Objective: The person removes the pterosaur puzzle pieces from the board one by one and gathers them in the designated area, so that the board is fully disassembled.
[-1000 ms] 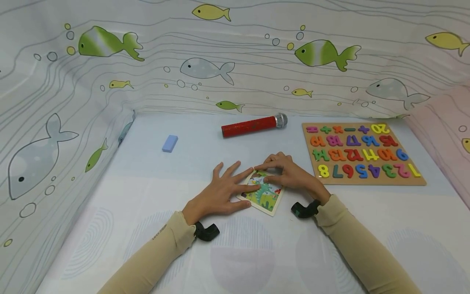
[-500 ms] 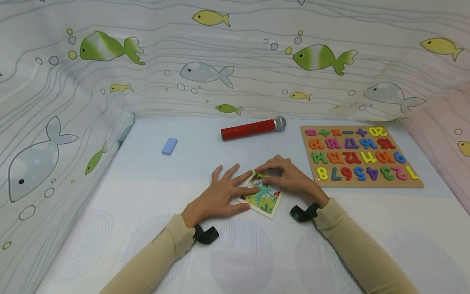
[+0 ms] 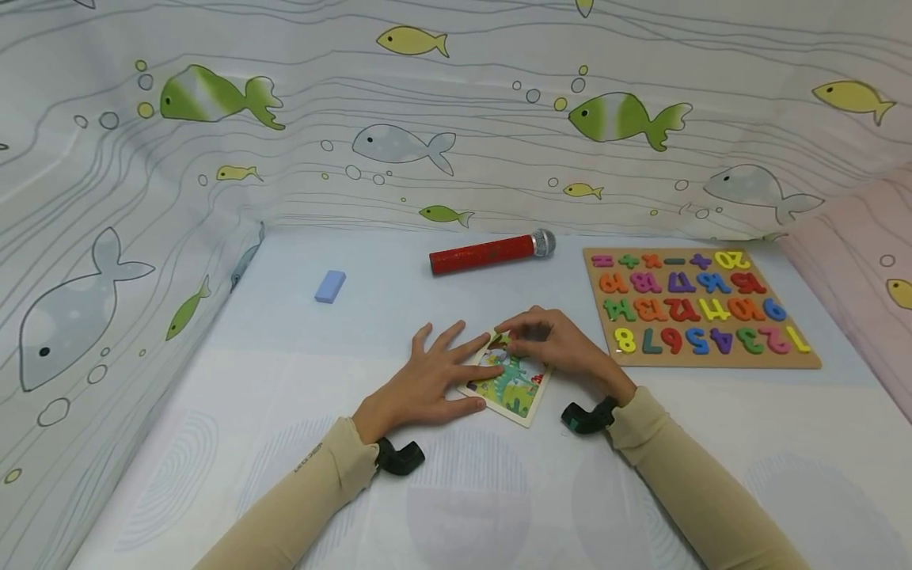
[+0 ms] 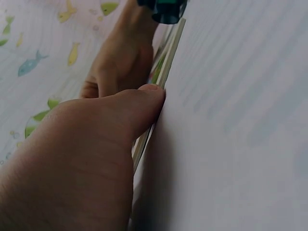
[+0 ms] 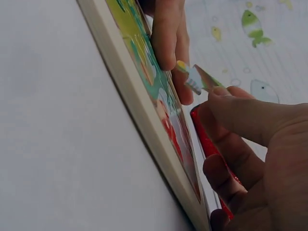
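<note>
A small framed jigsaw puzzle (image 3: 514,388) with a green dinosaur picture lies turned cornerwise on the table. My left hand (image 3: 427,380) rests across its left side, fingers spread and straight, with the thumb (image 4: 149,96) along the frame's edge. Over the far corner, my right hand (image 3: 559,340) pinches a puzzle piece (image 5: 195,79) between thumb and index finger. That piece stands tilted up from the picture in the right wrist view, close to the left fingertips (image 5: 166,60). The right hand's other fingers are curled underneath.
Beyond the hands lies a red microphone (image 3: 484,255) with a silver head. A blue block (image 3: 330,286) is at the back left. The wooden number board (image 3: 712,359) occupies the right side. A fish-printed cloth (image 3: 499,170) rises behind the table.
The head view has tipped up slightly. My right hand has moved a little at the far corner, where the pinched puzzle piece now tilts up. My left hand has stayed on the puzzle.
</note>
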Available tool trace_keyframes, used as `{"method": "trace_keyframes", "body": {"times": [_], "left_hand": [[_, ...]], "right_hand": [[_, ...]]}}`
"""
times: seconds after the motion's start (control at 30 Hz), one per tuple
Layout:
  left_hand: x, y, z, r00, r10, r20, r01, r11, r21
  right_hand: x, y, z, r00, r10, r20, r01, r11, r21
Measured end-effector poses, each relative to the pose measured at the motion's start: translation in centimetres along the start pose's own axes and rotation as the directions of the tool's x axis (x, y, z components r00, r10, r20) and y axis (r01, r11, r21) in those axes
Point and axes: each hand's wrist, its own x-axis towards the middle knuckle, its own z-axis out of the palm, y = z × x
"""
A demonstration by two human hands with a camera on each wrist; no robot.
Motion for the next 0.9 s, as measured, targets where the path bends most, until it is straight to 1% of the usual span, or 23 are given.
{"method": "trace_keyframes", "body": {"times": [0.17,0.4,0.5,0.73,0.9], "left_hand": [[0.1,-0.1,-0.1,1.0,0.002,0.0,-0.002,1.0,0.007],[-0.1,0.2,0.0,1.0,-0.012,0.007,0.012,1.0,-0.013],[-0.3,0.3,0.2,1.0,-0.019,0.011,0.019,1.0,-0.015],[-0.3,0.2,0.3,1.0,-0.009,-0.004,0.009,1.0,-0.009],[-0.2,0.2,0.2,1.0,-0.011,0.0,0.011,1.0,-0.011]], "right_hand": [[0.5,0.0,-0.6,1.0,0.007,-0.007,-0.007,1.0,0.016],[1.5,0.4,-1.6,1.0,0.012,-0.025,-0.013,0.999,-0.04],[2.0,0.6,-2.0,0.999,0.026,-0.019,-0.027,0.999,-0.046],[3.8,1.4,-3.1,0.995,0.095,-0.006,-0.095,0.993,-0.076],[5.0,1.8,-3.6,0.996,0.088,-0.018,-0.089,0.992,-0.092]]}}
